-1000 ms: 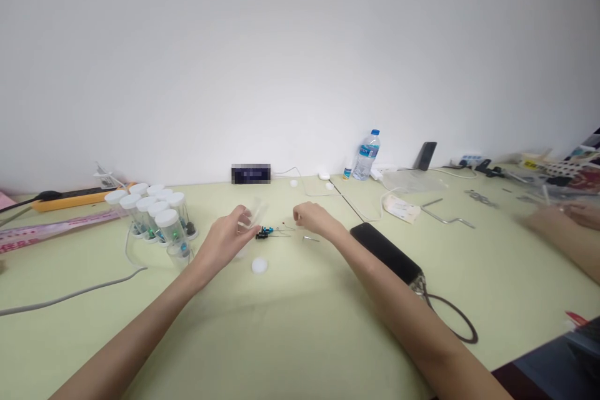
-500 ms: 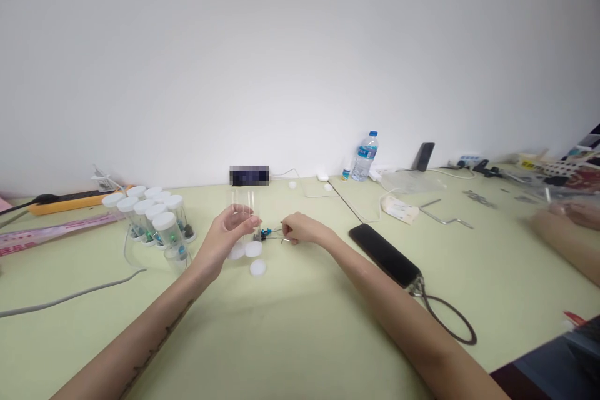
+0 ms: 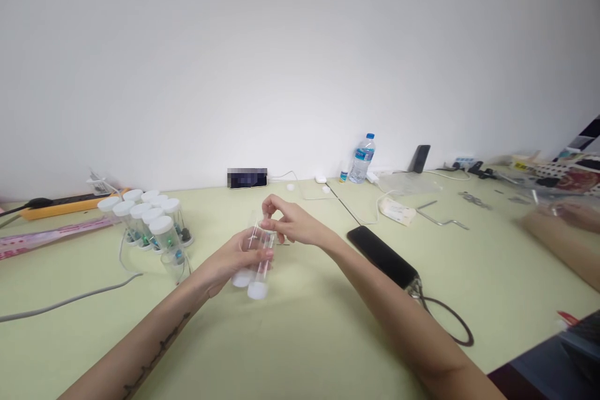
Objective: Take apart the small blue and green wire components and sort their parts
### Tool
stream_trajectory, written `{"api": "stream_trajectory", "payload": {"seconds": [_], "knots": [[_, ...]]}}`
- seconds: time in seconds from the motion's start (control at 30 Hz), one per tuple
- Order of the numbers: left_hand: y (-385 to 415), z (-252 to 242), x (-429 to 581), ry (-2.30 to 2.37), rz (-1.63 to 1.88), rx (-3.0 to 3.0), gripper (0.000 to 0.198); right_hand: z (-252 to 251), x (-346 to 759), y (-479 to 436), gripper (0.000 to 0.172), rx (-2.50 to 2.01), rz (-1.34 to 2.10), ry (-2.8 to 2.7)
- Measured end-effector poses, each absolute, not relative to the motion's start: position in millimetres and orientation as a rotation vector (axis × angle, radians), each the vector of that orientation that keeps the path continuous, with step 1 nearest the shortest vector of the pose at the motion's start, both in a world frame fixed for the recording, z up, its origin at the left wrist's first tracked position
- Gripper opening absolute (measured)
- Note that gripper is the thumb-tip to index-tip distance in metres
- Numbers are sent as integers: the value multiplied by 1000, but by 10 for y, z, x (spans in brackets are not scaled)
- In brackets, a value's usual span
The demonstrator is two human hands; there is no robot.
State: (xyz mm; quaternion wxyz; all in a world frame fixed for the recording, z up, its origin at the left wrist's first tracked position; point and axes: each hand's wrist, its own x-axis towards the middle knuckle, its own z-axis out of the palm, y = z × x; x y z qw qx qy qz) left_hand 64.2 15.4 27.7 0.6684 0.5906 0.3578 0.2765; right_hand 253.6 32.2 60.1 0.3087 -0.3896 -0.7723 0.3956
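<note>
My left hand (image 3: 234, 257) is closed around two clear plastic tubes (image 3: 260, 266), which tilt with their white caps (image 3: 257, 290) pointing down and toward me. Over the upper ends of these tubes is my right hand (image 3: 293, 223), its thumb and forefinger pinched together. What is between those fingertips is too small and blurred to make out. A thin dark piece lies on the table just behind the tubes, partly hidden by my hands. On the left stands a group of capped clear tubes (image 3: 164, 234) with small blue, green and dark parts inside.
A black phone (image 3: 384, 256) with a strap lies right of my right forearm. Toward the wall are a water bottle (image 3: 362, 159), a propped phone (image 3: 247, 178) and a bent metal rod (image 3: 443, 221). An orange power strip (image 3: 70, 205) lies far left. Another person's hand (image 3: 574, 215) works at far right.
My left hand has lifted the tubes and tilted them, moving toward me and right. My right hand has moved from the small blue part on the table up to the tubes' upper ends.
</note>
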Motion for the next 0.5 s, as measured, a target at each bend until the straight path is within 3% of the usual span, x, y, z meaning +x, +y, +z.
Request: {"api": "stream_trajectory", "payload": {"seconds": [0.33, 0.5], "knots": [[141, 224, 680, 801, 556, 1298, 43, 628, 2617, 382, 26, -935, 1166, -2155], [104, 228, 695, 1126, 923, 1534, 45, 599, 2956, 639, 24, -1173, 1030, -1842]]}}
